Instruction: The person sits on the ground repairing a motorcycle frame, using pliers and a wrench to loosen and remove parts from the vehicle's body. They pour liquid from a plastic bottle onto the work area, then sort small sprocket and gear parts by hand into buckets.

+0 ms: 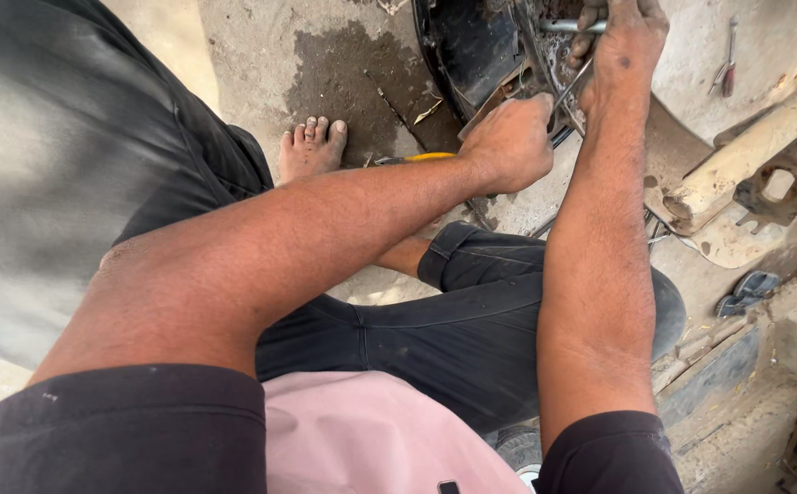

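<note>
no packages, no labels, no signs, no screens in view

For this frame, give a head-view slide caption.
Left hand and right hand grip thin metal tools at a dark wheel rim.

Seen from above, the left hand (510, 142) grips a thin rod (570, 87) against a black wheel (467, 46). The right hand (631, 37) holds a metal bar (567, 26) just above it. A bare foot (311, 146) rests on the concrete floor (261, 55).

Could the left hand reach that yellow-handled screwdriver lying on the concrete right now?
Probably yes: the yellow-handled screwdriver lies uncovered on the ground just beside the left hand, but that fist is closed on a thin metal tool and would need to let go.
</note>
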### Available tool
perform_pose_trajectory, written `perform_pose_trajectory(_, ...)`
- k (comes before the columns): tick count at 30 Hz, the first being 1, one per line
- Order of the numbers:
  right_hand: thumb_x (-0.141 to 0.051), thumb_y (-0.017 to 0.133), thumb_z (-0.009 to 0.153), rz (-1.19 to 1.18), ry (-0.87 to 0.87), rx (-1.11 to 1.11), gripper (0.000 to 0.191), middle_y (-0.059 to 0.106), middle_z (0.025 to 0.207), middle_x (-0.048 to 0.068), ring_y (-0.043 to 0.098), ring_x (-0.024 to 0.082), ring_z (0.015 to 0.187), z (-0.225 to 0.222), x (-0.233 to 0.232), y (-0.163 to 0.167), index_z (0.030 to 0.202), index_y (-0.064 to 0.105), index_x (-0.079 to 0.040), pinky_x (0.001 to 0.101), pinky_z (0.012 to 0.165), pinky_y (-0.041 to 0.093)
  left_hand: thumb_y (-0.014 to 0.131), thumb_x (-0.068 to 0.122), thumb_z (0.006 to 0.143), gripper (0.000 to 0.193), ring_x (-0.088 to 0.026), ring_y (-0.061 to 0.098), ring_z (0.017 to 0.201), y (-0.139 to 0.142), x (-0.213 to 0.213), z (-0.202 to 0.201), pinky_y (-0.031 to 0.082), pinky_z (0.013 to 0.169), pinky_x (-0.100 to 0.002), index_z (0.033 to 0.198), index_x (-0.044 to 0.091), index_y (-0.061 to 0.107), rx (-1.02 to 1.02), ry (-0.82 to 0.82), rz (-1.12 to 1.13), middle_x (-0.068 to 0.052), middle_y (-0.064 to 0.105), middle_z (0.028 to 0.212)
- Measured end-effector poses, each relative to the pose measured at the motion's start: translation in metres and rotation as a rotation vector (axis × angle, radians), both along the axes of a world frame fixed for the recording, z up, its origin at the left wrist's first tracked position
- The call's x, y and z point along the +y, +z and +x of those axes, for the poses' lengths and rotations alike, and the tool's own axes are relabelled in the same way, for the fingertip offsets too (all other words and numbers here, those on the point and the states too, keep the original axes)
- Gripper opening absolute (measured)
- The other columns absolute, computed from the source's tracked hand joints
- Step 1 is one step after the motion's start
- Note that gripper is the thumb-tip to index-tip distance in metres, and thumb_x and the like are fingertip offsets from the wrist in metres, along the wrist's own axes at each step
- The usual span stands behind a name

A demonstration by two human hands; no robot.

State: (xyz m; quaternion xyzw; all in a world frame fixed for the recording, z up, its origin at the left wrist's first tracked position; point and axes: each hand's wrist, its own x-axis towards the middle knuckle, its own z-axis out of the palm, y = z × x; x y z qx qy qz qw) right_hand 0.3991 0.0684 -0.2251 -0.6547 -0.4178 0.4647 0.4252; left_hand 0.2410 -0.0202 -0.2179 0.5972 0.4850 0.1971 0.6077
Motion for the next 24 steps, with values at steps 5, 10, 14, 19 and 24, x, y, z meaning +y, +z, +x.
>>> perform_pose_trajectory(5, -0.034, 0.077, 0.106, 0.038, 0.047, -0.034, 0.034, 0.068, 0.074, 0.007, 0.060, 0.012, 0.054, 0.024, -0.001, -0.018, 0.094, 0.066, -0.004, 0.0280, 0.046, 0.047, 0.051, 0.008, 0.090, 0.033, -0.042, 0.072, 0.091, -0.012, -0.024, 0.038, 0.054, 0.089, -0.054, 0.121, -0.003, 0.049, 0.037, 0.080, -0.003, -0.026, 0.073, 0.094)
perform_pose_trajectory(10, -0.038, 0.075, 0.107, 0.092, 0.132, -0.057, 0.038, 0.069, 0.075, 0.008, 0.060, 0.013, 0.055, 0.040, 0.000, -0.027, 0.097, 0.070, -0.002, 0.0284, 0.047, 0.046, 0.050, 0.014, 0.093, 0.033, -0.047, 0.071, 0.084, -0.024, -0.040, 0.094, 0.054, 0.078, -0.059, 0.119, -0.004, 0.042, 0.013, 0.214, -0.026, -0.031, 0.067, 0.104)
perform_pose_trajectory(14, -0.042, 0.074, 0.107, 0.133, 0.197, -0.039, 0.041, 0.070, 0.077, 0.007, 0.060, 0.011, 0.057, 0.034, 0.000, -0.020, 0.103, 0.072, -0.001, 0.0261, 0.048, 0.045, 0.048, 0.013, 0.095, 0.027, -0.046, 0.071, 0.093, -0.034, -0.041, 0.102, 0.055, 0.086, -0.057, 0.117, -0.003, 0.044, 0.026, 0.170, -0.039, -0.030, 0.070, 0.105)
perform_pose_trajectory(19, -0.039, 0.073, 0.106, 0.061, 0.128, 0.054, 0.038, 0.068, 0.074, 0.007, 0.053, 0.009, 0.049, 0.013, 0.002, -0.004, 0.105, 0.072, 0.000, 0.0231, 0.040, 0.037, 0.051, 0.009, 0.091, 0.036, -0.046, 0.067, 0.103, -0.017, -0.033, 0.076, 0.051, 0.089, -0.058, 0.125, -0.002, 0.044, 0.013, 0.131, -0.085, -0.030, 0.069, 0.107)
perform_pose_trajectory(24, -0.038, 0.062, 0.104, 0.033, -0.048, -0.085, 0.036, 0.070, 0.068, 0.004, 0.051, 0.006, 0.041, -0.010, 0.000, 0.010, 0.100, 0.074, -0.004, 0.0227, 0.033, 0.038, 0.059, -0.002, 0.083, 0.042, -0.040, 0.069, 0.108, 0.012, -0.001, 0.033, 0.060, 0.088, -0.048, 0.122, -0.008, 0.044, 0.055, -0.184, -0.150, -0.030, 0.065, 0.113)
